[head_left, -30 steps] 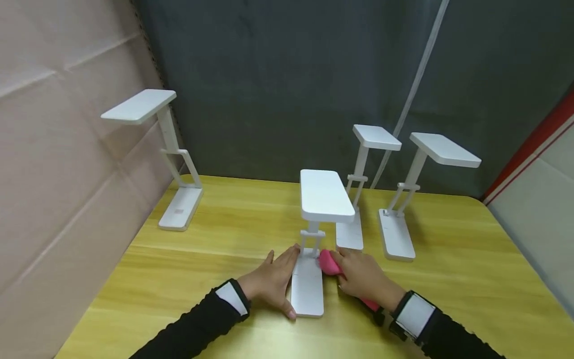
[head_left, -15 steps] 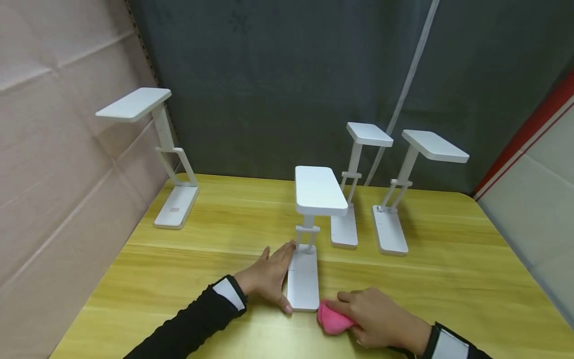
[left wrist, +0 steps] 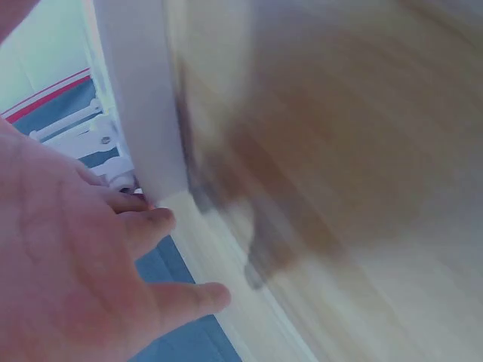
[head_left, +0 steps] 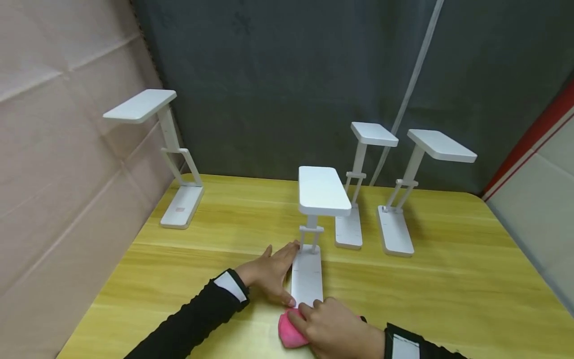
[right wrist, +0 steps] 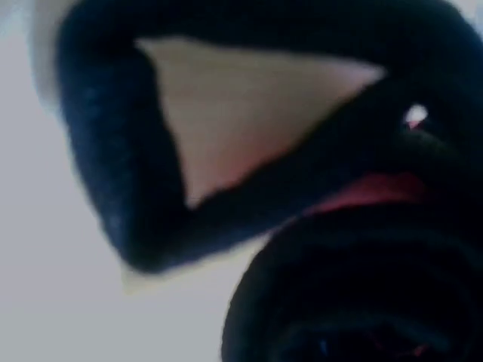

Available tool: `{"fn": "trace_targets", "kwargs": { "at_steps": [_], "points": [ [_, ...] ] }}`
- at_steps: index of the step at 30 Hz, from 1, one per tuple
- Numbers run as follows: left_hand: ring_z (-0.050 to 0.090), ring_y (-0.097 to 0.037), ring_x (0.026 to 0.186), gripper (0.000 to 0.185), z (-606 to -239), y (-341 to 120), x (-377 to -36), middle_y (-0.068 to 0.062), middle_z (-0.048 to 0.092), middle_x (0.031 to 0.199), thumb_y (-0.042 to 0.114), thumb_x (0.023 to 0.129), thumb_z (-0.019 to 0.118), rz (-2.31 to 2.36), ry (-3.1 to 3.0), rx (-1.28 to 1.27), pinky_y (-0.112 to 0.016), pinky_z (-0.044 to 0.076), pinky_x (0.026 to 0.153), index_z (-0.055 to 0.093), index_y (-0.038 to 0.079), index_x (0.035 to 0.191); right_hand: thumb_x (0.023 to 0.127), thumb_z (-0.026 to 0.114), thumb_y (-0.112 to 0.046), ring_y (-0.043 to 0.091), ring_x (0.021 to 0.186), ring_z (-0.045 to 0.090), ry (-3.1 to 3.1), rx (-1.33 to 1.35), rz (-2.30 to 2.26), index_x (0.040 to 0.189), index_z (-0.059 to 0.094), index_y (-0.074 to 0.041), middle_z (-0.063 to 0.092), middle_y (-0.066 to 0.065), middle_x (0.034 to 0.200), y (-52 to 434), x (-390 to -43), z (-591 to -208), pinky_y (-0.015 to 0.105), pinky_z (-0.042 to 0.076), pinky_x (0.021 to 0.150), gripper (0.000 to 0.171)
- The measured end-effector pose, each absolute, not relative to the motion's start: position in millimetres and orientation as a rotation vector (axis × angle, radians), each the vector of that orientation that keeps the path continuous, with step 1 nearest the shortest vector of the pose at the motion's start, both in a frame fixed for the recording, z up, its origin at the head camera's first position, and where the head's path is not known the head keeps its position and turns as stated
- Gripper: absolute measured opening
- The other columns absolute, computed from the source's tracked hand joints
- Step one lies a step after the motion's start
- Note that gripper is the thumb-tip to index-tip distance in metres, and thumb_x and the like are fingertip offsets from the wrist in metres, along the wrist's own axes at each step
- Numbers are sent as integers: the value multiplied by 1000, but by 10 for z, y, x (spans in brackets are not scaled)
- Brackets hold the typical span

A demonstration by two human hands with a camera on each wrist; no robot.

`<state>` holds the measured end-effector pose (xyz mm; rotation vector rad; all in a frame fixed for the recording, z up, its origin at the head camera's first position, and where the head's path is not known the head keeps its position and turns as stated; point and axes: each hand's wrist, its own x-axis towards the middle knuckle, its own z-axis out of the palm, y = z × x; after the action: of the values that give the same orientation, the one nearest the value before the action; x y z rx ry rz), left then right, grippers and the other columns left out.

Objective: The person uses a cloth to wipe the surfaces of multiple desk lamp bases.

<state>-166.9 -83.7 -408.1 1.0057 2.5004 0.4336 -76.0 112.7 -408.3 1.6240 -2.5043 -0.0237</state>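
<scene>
In the head view a white folding desk lamp stands at the middle of the table, its flat panel above its base. My left hand rests against the base's left side, with straight fingers spread and the thumb at the near corner. In the left wrist view those fingers touch the pale base's edge. My right hand holds a pink cloth bunched under its fingers, right at the base's near end. The right wrist view is blurred and mostly filled by dark material.
Two similar white lamps stand behind to the right, one narrower-looking lamp and another lamp. A further lamp stands at the far left. The wooden table meets a dark back panel and a pale left wall.
My right hand has moved with the pink cloth from the base's right side, toward me and then left across its near end. The left hand has stayed on the base.
</scene>
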Motion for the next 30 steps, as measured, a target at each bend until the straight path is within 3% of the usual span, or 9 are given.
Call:
{"fn": "trace_targets", "kwargs": {
  "at_steps": [3, 8, 14, 22, 30],
  "points": [
    [7, -27, 144, 121, -4084, -823, -1674, -17, 6, 158, 57, 73, 75, 432, 2495, 986, -63, 3, 108, 5, -4, 151, 78, 70, -32, 9, 50, 48, -2499, 1563, -106, 110, 62, -13, 60, -5, 77, 1083, -717, -4127, 21, 32, 38, 38],
    [8, -26, 145, 120, -4100, -808, -1667, -16, 8, 158, 57, 72, 75, 412, 2552, 983, -65, 2, 107, 7, -3, 151, 77, 71, -34, 10, 49, 45, -2558, 1501, -118, 108, 63, -14, 55, -5, 74, 1129, -690, -4136, 22, 31, 39, 38],
    [7, -26, 145, 121, -4120, -811, -1672, -16, 6, 158, 55, 71, 77, 443, 2545, 974, -64, 1, 107, 6, -3, 151, 73, 72, -28, 13, 59, 53, -2621, 1429, -11, 111, 66, -13, 60, -3, 84, 1418, -654, -4150, 23, 37, 44, 41],
    [8, -26, 144, 121, -4117, -808, -1676, -17, 5, 158, 54, 72, 77, 453, 2538, 983, -65, 1, 107, 5, -3, 151, 66, 72, -22, 11, 50, 45, -2649, 1378, -32, 105, 66, -11, 54, -3, 75, 1717, -603, -4039, 23, 30, 39, 41],
    [12, -27, 144, 120, -4101, -789, -1647, -18, 10, 157, 50, 71, 79, 460, 2556, 959, -66, 3, 106, 8, -4, 151, 80, 70, -34, 11, 58, 53, -2543, 1517, -104, 116, 62, -16, 64, -3, 88, 1154, -635, -3994, 21, 35, 41, 42]
  ]
}}
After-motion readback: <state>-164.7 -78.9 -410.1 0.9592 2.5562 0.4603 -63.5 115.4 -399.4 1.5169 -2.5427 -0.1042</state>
